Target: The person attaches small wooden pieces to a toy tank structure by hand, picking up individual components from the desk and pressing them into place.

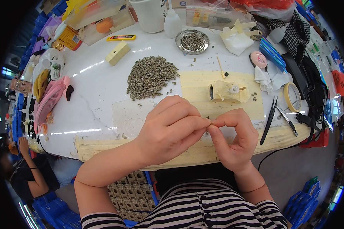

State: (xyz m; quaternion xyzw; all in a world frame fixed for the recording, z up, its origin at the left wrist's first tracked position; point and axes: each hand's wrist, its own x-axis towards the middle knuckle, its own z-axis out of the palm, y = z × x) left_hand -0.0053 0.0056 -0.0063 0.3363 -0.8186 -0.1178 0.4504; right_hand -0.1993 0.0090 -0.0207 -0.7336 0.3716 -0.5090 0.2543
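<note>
My left hand [168, 128] and my right hand [237, 141] meet at the fingertips over the front of the table. Both are closed in a pinch around something tiny, which the fingers mostly hide. Beyond my left hand lies a heap of small grey-brown metal parts [151, 78]. More of these parts fill a round metal dish [177, 46] farther back. Past my right hand, a tape-wrapped block [216, 93] holds a little white bottle [234, 90] with a thin stick in it.
On the right lie black tweezers [269, 121], a craft knife [288, 121] and a tape roll [286, 100]. A pink mesh pouch [51, 100] is at the left; a cream block [117, 53] and yellow case [121, 37] sit behind. Another person [36, 177] is at far left.
</note>
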